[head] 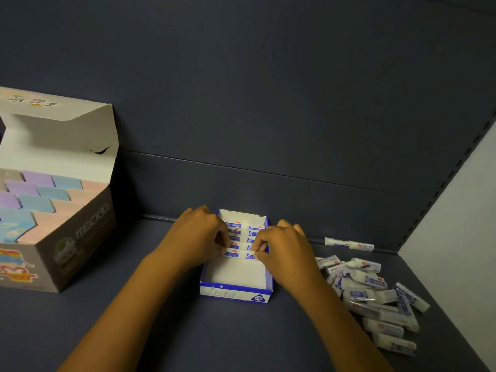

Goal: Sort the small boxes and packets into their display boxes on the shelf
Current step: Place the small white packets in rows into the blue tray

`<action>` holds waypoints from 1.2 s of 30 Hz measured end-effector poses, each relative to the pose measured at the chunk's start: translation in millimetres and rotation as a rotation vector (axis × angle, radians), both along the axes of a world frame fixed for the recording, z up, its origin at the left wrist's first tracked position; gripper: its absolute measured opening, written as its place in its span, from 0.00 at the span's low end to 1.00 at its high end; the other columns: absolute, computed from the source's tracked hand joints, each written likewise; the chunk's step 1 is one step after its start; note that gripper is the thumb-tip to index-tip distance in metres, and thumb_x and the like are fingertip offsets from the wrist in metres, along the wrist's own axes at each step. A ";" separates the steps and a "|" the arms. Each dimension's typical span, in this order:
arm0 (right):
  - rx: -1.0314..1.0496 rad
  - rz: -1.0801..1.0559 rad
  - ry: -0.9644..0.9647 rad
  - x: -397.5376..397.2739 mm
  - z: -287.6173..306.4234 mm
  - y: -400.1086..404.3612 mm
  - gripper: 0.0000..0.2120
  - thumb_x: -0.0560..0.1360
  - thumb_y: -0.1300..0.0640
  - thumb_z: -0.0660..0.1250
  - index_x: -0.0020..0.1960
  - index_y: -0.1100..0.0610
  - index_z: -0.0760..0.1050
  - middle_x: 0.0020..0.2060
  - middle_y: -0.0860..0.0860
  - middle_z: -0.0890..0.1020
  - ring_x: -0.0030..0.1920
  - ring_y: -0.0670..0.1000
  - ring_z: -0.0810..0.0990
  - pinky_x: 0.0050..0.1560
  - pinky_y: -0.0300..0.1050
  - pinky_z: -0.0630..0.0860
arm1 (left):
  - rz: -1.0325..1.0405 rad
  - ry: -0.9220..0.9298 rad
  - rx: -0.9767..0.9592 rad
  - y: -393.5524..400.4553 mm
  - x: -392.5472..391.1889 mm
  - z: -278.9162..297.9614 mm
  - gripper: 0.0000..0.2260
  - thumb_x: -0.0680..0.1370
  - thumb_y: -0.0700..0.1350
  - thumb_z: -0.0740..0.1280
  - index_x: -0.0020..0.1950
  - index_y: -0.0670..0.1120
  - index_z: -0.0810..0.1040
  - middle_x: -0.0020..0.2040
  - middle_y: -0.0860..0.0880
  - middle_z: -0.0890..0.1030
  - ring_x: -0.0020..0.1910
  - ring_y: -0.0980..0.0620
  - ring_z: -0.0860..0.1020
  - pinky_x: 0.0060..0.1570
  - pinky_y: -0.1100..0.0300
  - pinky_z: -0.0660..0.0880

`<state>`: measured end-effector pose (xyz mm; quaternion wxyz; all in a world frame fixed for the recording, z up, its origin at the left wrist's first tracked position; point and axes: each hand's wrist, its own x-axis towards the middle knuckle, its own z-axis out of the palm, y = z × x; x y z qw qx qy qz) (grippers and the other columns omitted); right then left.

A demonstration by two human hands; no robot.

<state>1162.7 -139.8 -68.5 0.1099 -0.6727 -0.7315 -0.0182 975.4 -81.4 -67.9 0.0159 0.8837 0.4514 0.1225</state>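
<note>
Fingers of the left hand are curling in and pinching the left end of the nearest packet in the row; fingers of the right hand are curling the same way and pinching that packet's right end. The packet is lying crosswise in the blue-and-white display box, at the front of a row of like packets filling the box's far half; the near half is showing bare white floor. Packets are white with blue labels and a small red mark; the print on them is too small to read. The box's front wall is carrying "2B" in a blue corner badge. Both forearms are reaching in from the bottom edge, wrists angling inward over the box's side walls. To the right, a loose pile of packets is lying on the dark shelf, with one single packet lying apart behind it. To the left, a large grey carton is standing open, flap up, holding stepped rows of purple, blue and pink small boxes; its printed characters are not legible. A dark back panel is rising behind, and a pale wall is closing the right side.
</note>
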 end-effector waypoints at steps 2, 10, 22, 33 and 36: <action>0.009 0.002 0.022 1.7 -0.7 -1.1 0.10 0.77 0.46 0.65 0.56 0.47 0.79 0.59 0.47 0.78 0.61 0.47 0.70 0.65 0.42 0.64 | -0.001 -0.013 -0.021 -0.4 1.3 0.5 0.10 0.75 0.55 0.70 0.55 0.57 0.81 0.59 0.57 0.78 0.59 0.57 0.71 0.59 0.62 0.67; 0.054 -0.007 0.156 -5.2 -10.3 0.5 0.07 0.76 0.49 0.67 0.52 0.49 0.79 0.56 0.48 0.79 0.57 0.47 0.73 0.60 0.42 0.73 | 0.020 0.040 -0.006 1.7 -1.9 2.7 0.11 0.74 0.55 0.70 0.55 0.58 0.81 0.59 0.57 0.78 0.59 0.56 0.71 0.58 0.62 0.67; 0.245 -0.005 0.346 48.7 18.2 -14.2 0.08 0.72 0.52 0.72 0.51 0.49 0.79 0.45 0.42 0.77 0.44 0.42 0.76 0.45 0.37 0.76 | 0.021 -0.129 0.020 1.3 1.0 10.0 0.08 0.75 0.54 0.69 0.53 0.56 0.81 0.48 0.57 0.79 0.45 0.57 0.73 0.40 0.66 0.71; 0.027 -0.141 0.185 156.8 18.6 -36.7 0.11 0.74 0.54 0.70 0.56 0.51 0.77 0.48 0.45 0.75 0.45 0.44 0.74 0.48 0.37 0.72 | -0.113 -0.207 -0.024 -40.7 77.1 19.3 0.10 0.76 0.54 0.68 0.57 0.56 0.80 0.54 0.56 0.80 0.49 0.57 0.78 0.49 0.60 0.77; 0.038 -0.160 0.248 163.8 11.4 -34.6 0.07 0.75 0.55 0.69 0.52 0.54 0.78 0.44 0.47 0.77 0.42 0.46 0.77 0.51 0.45 0.78 | -0.160 -0.165 -0.043 -47.9 110.6 20.7 0.11 0.77 0.53 0.67 0.58 0.55 0.79 0.56 0.55 0.80 0.52 0.55 0.78 0.51 0.63 0.75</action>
